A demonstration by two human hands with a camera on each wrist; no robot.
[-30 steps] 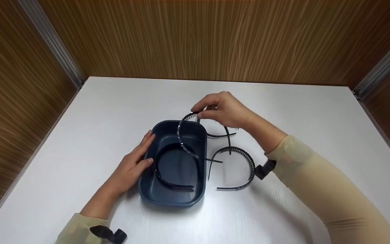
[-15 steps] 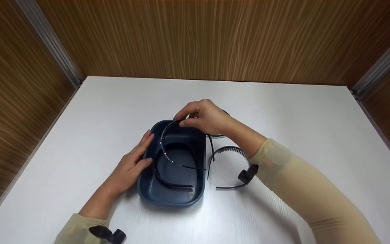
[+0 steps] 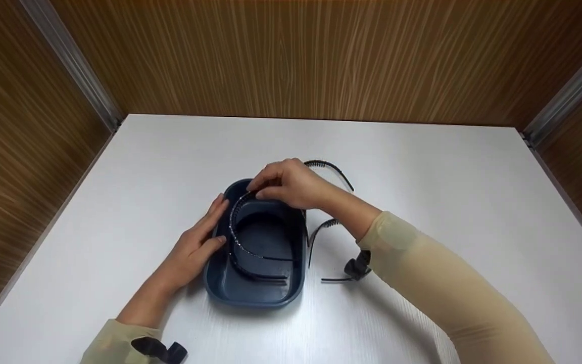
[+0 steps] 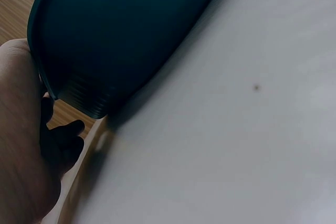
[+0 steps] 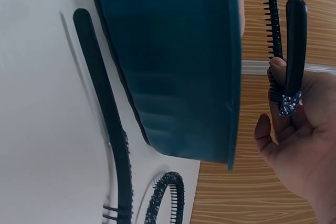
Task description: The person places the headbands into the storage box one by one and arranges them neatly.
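A dark blue oval tub [image 3: 220, 283] stands on the white table [image 3: 422, 172]. My left hand [image 3: 209, 228] rests flat against the tub's left wall, fingers straight; the left wrist view shows the tub's outer wall [image 4: 126, 30] beside that hand [image 4: 21, 129]. My right hand [image 3: 265, 188] pinches the top of a thin black headband set with stones [image 3: 234, 230], holding it low inside the tub at the far end. In the right wrist view that headband [image 5: 295, 40] sits between the fingers [image 5: 283, 129]. A plain black headband [image 3: 258, 274] lies on the tub floor.
Two more black toothed headbands lie on the table: one [image 3: 330, 168] beyond my right hand, one [image 3: 321, 230] right of the tub, partly under my forearm. Wood-panelled walls [image 3: 291, 55] enclose the table on three sides.
My right hand carried the stone-set headband left and down, from above the tub's far right corner to inside the tub. My left hand stayed on the tub.
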